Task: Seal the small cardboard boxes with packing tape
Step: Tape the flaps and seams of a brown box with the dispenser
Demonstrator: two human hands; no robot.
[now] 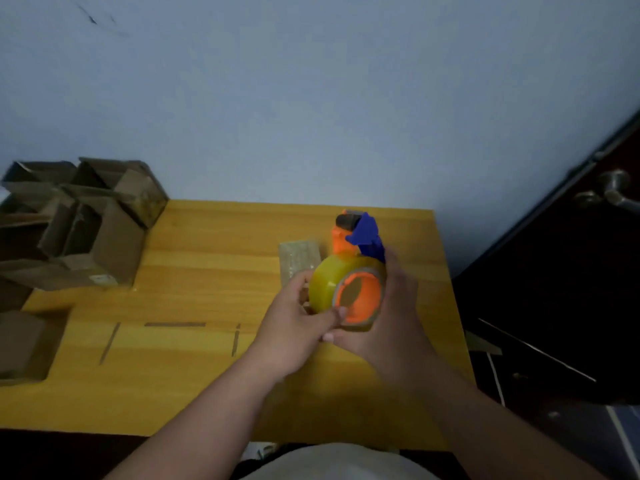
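Boxes: open cardboard boxes (86,223) are piled at the tabletop's (207,375) far-left corner.
Left hand (298,327): closed around the yellow tape roll (329,285).
Tape dispenser (356,237): held above the right edge, near a small taped box (299,256).
Right hand (398,313): wrapped around the dispenser's right side.

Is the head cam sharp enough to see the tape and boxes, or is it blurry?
Head view: dim and soft; both hands, left and right, motion-blurred around the tape dispenser; open boxes readable; wide-angle bends the table edge.
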